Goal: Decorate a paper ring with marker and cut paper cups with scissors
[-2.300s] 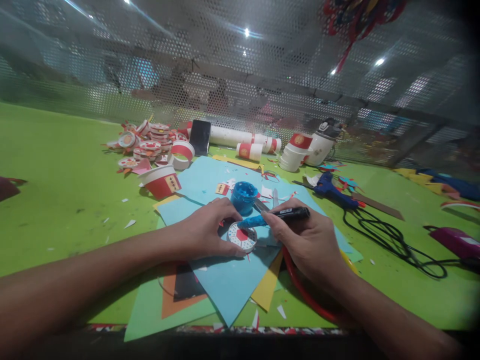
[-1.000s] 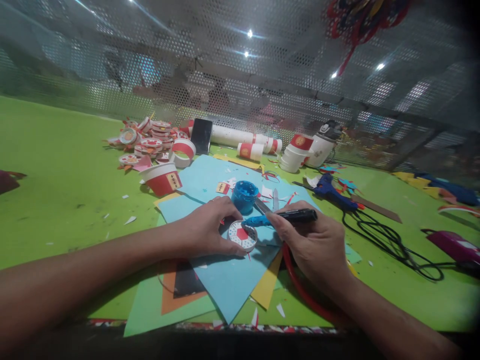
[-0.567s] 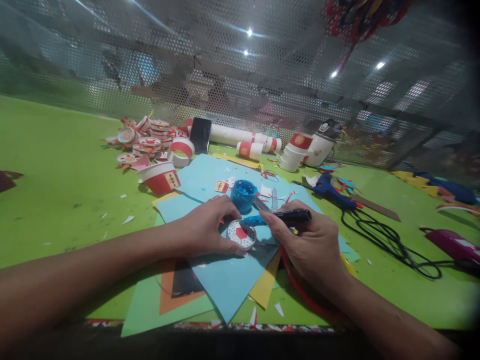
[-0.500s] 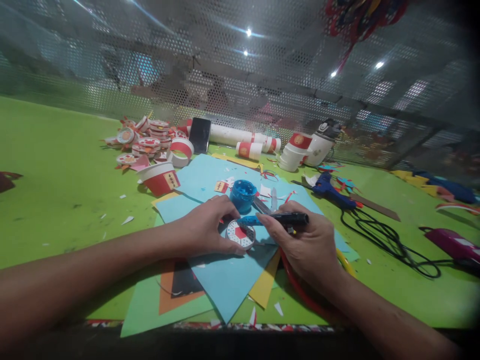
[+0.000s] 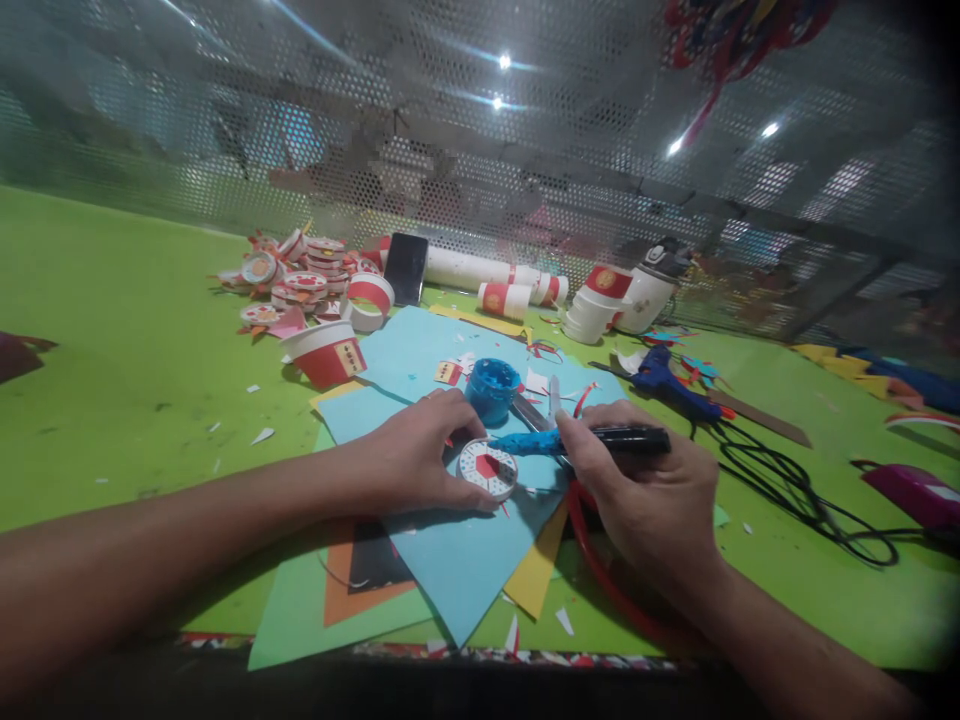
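My left hand (image 5: 420,455) grips the left edge of a small round white disc (image 5: 487,470) between thumb and fingers. The disc has a red centre and small dark marks around it. My right hand (image 5: 645,480) is closed on a pen-like tool (image 5: 630,440) with a black body and a blue-smeared front end. Its tip meets the upper edge of the disc or hovers just over it; which, I cannot tell. Just behind the disc stands an open jar of blue paint (image 5: 492,390). Light blue paper sheets (image 5: 450,560) lie beneath.
Scissors with red handles (image 5: 592,550) lie under my right hand. A paper cup (image 5: 326,355) and a pile of decorated discs (image 5: 304,280) are at the left. Behind are a phone (image 5: 406,268) and a bottle (image 5: 645,290). A glue gun (image 5: 675,385) and black cable lie right.
My right hand has drawn back to the right, and more of the tool's blue end shows. My left hand still has the disc. The whole view has shifted slightly.
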`<state>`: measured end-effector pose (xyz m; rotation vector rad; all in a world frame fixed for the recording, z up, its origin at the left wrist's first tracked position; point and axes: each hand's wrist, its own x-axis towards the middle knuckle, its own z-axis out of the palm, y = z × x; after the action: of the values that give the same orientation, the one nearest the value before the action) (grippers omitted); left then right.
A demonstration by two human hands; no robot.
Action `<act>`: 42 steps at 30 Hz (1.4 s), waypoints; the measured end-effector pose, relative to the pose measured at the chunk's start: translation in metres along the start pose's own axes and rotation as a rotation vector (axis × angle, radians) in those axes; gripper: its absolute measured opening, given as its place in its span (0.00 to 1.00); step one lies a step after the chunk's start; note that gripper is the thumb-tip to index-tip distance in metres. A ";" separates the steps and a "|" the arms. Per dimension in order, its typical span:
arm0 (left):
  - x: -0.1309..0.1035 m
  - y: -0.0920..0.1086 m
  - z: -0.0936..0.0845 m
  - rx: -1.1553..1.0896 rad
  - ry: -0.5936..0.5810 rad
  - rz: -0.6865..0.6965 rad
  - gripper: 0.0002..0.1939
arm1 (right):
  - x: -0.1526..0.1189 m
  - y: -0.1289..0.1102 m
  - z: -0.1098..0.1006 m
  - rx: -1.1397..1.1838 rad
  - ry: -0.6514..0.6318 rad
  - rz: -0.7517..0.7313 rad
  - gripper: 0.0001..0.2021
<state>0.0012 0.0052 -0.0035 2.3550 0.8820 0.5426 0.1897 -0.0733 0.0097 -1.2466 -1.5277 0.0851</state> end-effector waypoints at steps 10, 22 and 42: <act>-0.001 0.000 0.001 0.000 0.021 0.012 0.22 | 0.003 0.003 -0.004 0.286 -0.134 0.165 0.04; 0.000 0.001 0.000 0.003 0.006 -0.004 0.24 | 0.006 -0.002 -0.002 0.169 -0.218 0.133 0.05; -0.001 -0.002 0.001 -0.001 -0.009 0.010 0.25 | 0.006 -0.001 0.002 0.116 -0.204 0.144 0.06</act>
<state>0.0004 0.0049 -0.0058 2.3603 0.8663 0.5354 0.1888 -0.0681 0.0139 -1.2835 -1.5805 0.4001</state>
